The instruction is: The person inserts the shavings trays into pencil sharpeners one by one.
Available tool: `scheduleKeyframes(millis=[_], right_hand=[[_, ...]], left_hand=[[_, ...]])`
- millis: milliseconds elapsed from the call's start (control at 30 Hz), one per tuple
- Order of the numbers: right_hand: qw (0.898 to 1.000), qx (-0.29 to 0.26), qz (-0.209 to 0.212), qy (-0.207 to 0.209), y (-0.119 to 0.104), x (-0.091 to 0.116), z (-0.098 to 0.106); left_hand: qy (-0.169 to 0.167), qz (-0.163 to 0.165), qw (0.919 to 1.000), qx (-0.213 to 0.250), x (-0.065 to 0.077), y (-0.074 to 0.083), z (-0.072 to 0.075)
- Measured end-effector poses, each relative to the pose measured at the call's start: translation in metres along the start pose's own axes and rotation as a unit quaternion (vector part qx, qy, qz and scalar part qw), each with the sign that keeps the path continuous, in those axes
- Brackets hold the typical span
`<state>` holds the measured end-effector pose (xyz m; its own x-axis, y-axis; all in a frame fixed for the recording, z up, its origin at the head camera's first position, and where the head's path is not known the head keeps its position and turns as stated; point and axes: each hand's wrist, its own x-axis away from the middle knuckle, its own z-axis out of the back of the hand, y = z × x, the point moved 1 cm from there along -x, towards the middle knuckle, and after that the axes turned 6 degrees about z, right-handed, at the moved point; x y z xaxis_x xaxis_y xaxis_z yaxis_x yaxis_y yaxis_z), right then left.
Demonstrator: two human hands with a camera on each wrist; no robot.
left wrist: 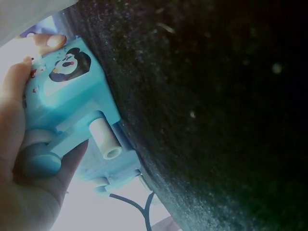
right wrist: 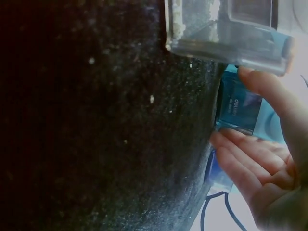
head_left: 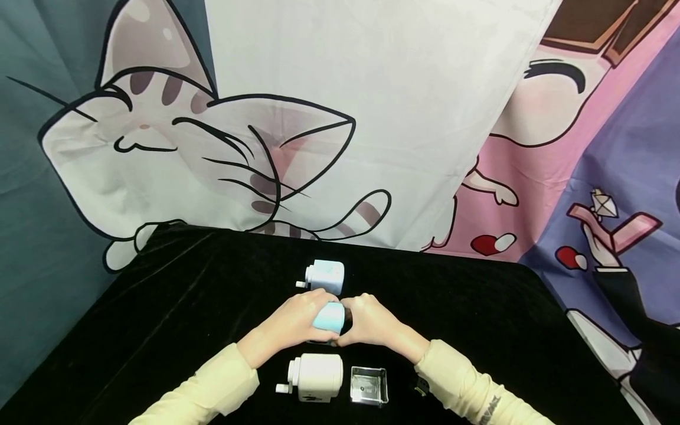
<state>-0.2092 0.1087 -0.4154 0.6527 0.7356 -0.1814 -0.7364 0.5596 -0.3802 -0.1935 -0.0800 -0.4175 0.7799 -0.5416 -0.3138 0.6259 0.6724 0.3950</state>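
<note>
A light blue crank pencil sharpener (head_left: 329, 317) stands between my two hands on the black cloth. My left hand (head_left: 304, 317) grips its body, thumb on one side and fingers on the other. Its crank handle (left wrist: 106, 139) and a cartoon sticker show in the left wrist view. From the other end my right hand (head_left: 369, 319) pinches the sharpener beside its see-through blue shavings drawer (right wrist: 239, 108). The thumb lies at one edge of the drawer and the fingertips at the opposite edge.
Behind my hands stands a paler blue sharpener (head_left: 326, 277). Nearer me are a white sharpener (head_left: 320, 376) and, to its right, a clear open plastic drawer (head_left: 368, 386). Black cloth (head_left: 467, 307) covers the table, with a cartoon-printed curtain (head_left: 414, 118) behind it.
</note>
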Motion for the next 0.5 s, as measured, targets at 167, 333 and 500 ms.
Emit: scheduleKeyframes(millis=[167, 333, 500], right_hand=[[1.0, -0.003, -0.006, -0.003, 0.0008, 0.0008, -0.001], [1.0, 0.006, -0.004, -0.006, 0.0004, 0.0017, -0.0007], [1.0, 0.005, -0.001, -0.006, -0.0003, 0.0026, -0.0001]], left_hand=[[-0.008, 0.008, 0.9999, 0.005, -0.0002, 0.0002, 0.0001], [-0.014, 0.014, 0.9997, 0.013, 0.0001, 0.0003, 0.0009], [-0.022, 0.014, 0.9996, 0.01, 0.0, -0.0004, 0.0014]])
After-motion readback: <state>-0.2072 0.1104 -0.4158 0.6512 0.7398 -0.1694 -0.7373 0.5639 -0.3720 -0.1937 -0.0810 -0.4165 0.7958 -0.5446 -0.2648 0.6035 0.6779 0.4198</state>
